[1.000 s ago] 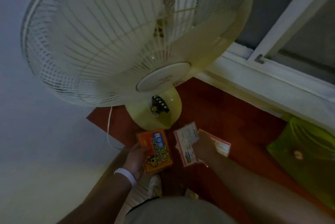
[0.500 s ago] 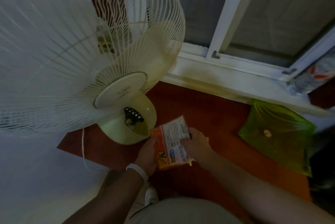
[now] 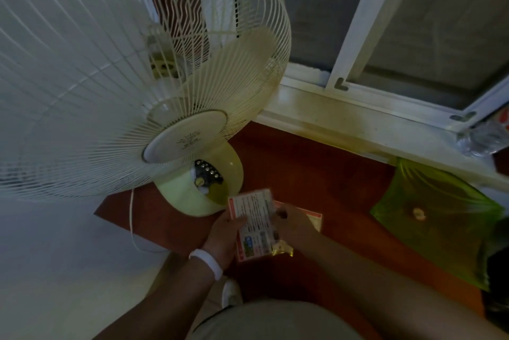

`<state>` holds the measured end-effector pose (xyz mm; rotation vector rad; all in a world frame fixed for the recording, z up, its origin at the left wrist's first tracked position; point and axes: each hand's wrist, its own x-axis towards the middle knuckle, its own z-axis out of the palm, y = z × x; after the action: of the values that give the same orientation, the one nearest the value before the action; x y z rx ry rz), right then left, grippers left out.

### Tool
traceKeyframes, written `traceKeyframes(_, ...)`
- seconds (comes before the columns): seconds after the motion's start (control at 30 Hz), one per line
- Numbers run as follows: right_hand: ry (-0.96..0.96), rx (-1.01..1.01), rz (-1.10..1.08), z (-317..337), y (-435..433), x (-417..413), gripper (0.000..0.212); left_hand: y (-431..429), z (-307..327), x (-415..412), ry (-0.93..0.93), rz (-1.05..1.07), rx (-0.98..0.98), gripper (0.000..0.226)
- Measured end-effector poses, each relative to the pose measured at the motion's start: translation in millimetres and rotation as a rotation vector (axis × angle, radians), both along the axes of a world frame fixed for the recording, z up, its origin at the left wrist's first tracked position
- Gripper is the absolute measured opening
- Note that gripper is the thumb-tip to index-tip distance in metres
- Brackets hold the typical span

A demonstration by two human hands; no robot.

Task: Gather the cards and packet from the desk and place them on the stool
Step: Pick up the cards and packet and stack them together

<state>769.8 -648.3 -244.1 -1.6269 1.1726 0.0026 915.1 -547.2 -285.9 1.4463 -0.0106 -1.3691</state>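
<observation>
Both my hands hold a small stack over the red-brown desk (image 3: 316,171). On top lies a white card (image 3: 254,222) with a red border and small print. My left hand (image 3: 224,232), with a white wristband, grips the stack's left edge. My right hand (image 3: 293,225) pinches its right edge. Under the right hand another red-bordered card (image 3: 315,218) pokes out toward the right. A yellow packet corner (image 3: 283,251) shows below the stack. The orange packet is hidden beneath the top card. No stool is in view.
A large cream desk fan (image 3: 132,72) stands on its base (image 3: 198,191) just left of my hands, its cord (image 3: 132,224) hanging off the desk edge. A green plastic folder (image 3: 440,218) lies at the right. A white windowsill (image 3: 358,124) runs behind.
A second ago the orange packet and a card were apart, one in each hand. The hands have come together and the card now covers the packet. The view has shifted right.
</observation>
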Motion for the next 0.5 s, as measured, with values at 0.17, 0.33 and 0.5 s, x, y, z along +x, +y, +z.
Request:
traceKeyframes(0.17,0.238,-0.228,0.165,-30,-19,-3,0.034,18,-3,20,0.03,0.119,-0.002,0.024)
traceKeyframes(0.33,0.388,-0.357,0.401,-47,-21,4,0.083,31,-8,23,0.075,0.215,0.023,0.031)
traceKeyframes(0.5,0.497,-0.481,0.52,-58,-22,12,0.096,40,-16,24,0.101,0.275,0.062,0.036)
